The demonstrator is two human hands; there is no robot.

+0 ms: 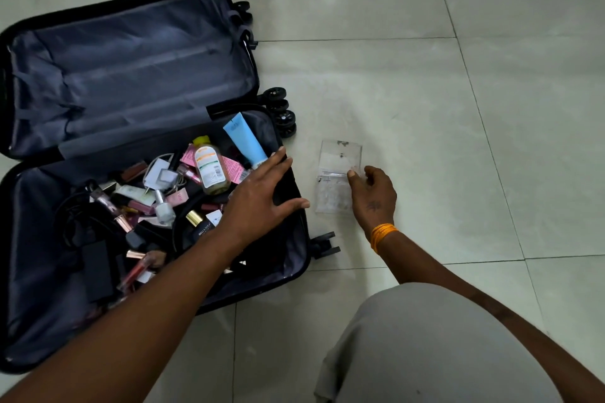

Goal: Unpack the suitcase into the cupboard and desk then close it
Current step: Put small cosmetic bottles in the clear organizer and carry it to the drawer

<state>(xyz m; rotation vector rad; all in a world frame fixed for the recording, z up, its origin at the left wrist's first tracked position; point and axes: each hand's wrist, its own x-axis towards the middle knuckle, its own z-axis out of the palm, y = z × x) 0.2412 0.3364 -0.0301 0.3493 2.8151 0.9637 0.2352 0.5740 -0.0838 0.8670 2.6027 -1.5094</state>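
A black suitcase [29, 271] lies open on the floor, its far half bare grey lining. The near half holds several toiletries: a blue tube [244, 137], a yellow-capped bottle [211, 167], a white charger [160, 173], nail polish, lipsticks and black cables. My left hand [262, 193] hovers over the suitcase's right side with fingers spread, holding nothing. A clear plastic pouch [337, 170] lies on the tiles right of the suitcase. My right hand [371, 193] is at the pouch's right edge, thumb and fingertips touching it.
Pale glossy floor tiles [458, 141] stretch to the right and beyond the suitcase. Suitcase wheels [281, 111] stick out at its right side. My knee in grey cloth [425, 347] fills the lower right.
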